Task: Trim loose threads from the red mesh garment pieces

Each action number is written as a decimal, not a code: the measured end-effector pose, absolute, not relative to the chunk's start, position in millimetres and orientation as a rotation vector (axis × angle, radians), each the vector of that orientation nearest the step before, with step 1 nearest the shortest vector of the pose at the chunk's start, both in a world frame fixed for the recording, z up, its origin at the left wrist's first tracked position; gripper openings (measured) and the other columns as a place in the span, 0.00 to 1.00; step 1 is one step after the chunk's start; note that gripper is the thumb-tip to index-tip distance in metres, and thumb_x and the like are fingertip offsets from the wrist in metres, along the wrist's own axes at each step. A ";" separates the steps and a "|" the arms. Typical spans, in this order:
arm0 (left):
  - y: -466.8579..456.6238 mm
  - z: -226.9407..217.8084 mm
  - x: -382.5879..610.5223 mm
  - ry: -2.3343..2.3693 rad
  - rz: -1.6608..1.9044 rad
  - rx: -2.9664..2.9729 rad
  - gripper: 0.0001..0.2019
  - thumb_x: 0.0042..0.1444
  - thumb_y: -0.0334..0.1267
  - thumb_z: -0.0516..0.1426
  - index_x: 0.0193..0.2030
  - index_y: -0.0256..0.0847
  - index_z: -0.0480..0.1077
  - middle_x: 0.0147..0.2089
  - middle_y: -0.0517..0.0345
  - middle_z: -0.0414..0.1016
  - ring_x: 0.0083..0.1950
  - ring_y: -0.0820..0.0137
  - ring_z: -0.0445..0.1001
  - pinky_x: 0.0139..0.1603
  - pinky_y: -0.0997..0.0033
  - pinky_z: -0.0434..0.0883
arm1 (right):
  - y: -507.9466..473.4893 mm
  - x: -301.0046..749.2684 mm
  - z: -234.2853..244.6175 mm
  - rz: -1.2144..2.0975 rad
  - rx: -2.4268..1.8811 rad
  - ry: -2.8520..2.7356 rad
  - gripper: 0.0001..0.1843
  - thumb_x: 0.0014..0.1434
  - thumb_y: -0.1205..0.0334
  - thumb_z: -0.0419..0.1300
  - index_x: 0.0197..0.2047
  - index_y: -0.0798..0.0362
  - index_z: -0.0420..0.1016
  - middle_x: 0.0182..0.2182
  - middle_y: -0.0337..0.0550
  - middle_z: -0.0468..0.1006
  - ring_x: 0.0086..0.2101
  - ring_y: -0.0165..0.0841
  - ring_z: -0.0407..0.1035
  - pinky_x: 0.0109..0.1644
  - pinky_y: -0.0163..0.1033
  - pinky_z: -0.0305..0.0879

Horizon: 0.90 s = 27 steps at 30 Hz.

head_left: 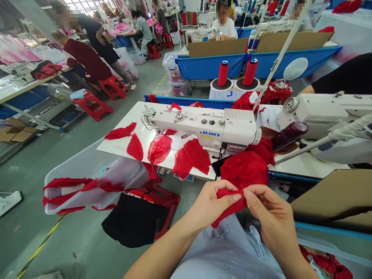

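Note:
Both of my hands pinch one piece of red fabric [228,211] in front of my lap. My left hand [216,201] grips it between thumb and fingers, and the cloth hangs below that hand. Close beside it, my right hand [269,207] pinches the fabric's edge with thumb and fingertips. Just beyond my hands lies a bunched red cloth pile [244,168]. A white sewing machine [200,124] stands on the white table [116,145]. Several red fabric pieces [193,157] lie along the table's near side, and a lacy red piece [159,149] is near the needle end.
A clear plastic bin [95,174] with red strips over its rim stands left of the table. Near it is a red stool [167,201] with black cloth [132,221]. Cardboard [334,199] rises at my right. Two red thread cones [223,73] stand behind the machine. Other people sit farther back.

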<state>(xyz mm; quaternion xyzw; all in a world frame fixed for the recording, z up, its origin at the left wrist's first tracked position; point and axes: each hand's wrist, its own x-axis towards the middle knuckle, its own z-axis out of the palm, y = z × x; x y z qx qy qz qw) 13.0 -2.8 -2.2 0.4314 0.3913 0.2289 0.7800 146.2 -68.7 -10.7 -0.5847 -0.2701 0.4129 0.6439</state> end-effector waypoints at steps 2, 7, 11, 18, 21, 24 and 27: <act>-1.5 -5.7 8.3 0.842 0.452 0.959 0.21 0.43 0.53 0.67 0.28 0.35 0.71 0.21 0.65 0.65 0.22 0.80 0.58 0.24 0.78 0.54 | -66.5 157.4 -6.2 0.936 -1.248 -0.492 0.12 0.50 0.54 0.71 0.26 0.52 0.75 0.16 0.31 0.63 0.15 0.21 0.51 0.16 0.26 0.49; 2.4 -19.9 0.4 0.849 0.501 0.874 0.20 0.42 0.51 0.68 0.28 0.36 0.70 0.23 0.64 0.69 0.24 0.79 0.62 0.27 0.78 0.58 | -64.8 182.5 0.3 0.777 -1.280 -0.567 0.09 0.53 0.56 0.69 0.31 0.52 0.76 0.22 0.35 0.69 0.16 0.20 0.51 0.17 0.28 0.49; 4.0 -16.9 3.5 0.855 0.503 0.886 0.19 0.44 0.50 0.67 0.30 0.36 0.71 0.23 0.62 0.71 0.22 0.78 0.65 0.25 0.77 0.59 | -68.7 173.5 -6.2 0.797 -1.420 -0.854 0.10 0.58 0.53 0.64 0.37 0.50 0.79 0.26 0.39 0.73 0.20 0.25 0.60 0.20 0.30 0.59; 1.1 -2.8 6.9 0.942 0.735 1.131 0.06 0.50 0.37 0.64 0.31 0.36 0.76 0.28 0.59 0.76 0.29 0.75 0.69 0.32 0.76 0.66 | -72.5 161.9 -2.5 0.550 -1.409 -1.392 0.13 0.65 0.67 0.54 0.45 0.45 0.78 0.31 0.38 0.74 0.30 0.27 0.70 0.34 0.29 0.67; -0.9 1.3 7.3 0.935 0.785 1.167 0.04 0.51 0.33 0.62 0.33 0.36 0.78 0.31 0.58 0.78 0.32 0.74 0.71 0.36 0.76 0.67 | -74.1 161.8 0.3 0.411 -1.396 -1.510 0.15 0.63 0.72 0.55 0.46 0.45 0.78 0.33 0.38 0.74 0.31 0.26 0.70 0.35 0.28 0.66; -1.6 3.9 6.8 0.935 0.787 1.162 0.05 0.52 0.34 0.61 0.33 0.36 0.79 0.31 0.58 0.78 0.31 0.74 0.70 0.36 0.76 0.67 | -77.5 158.1 -3.7 0.429 -1.449 -1.449 0.13 0.64 0.70 0.54 0.47 0.46 0.76 0.30 0.36 0.74 0.29 0.26 0.70 0.35 0.27 0.67; -1.2 3.9 6.7 0.925 0.735 1.110 0.05 0.52 0.36 0.63 0.32 0.36 0.78 0.28 0.60 0.76 0.28 0.76 0.68 0.34 0.76 0.66 | -79.6 155.3 -9.5 0.476 -1.507 -1.357 0.10 0.65 0.67 0.55 0.47 0.46 0.74 0.31 0.37 0.75 0.30 0.28 0.71 0.36 0.30 0.68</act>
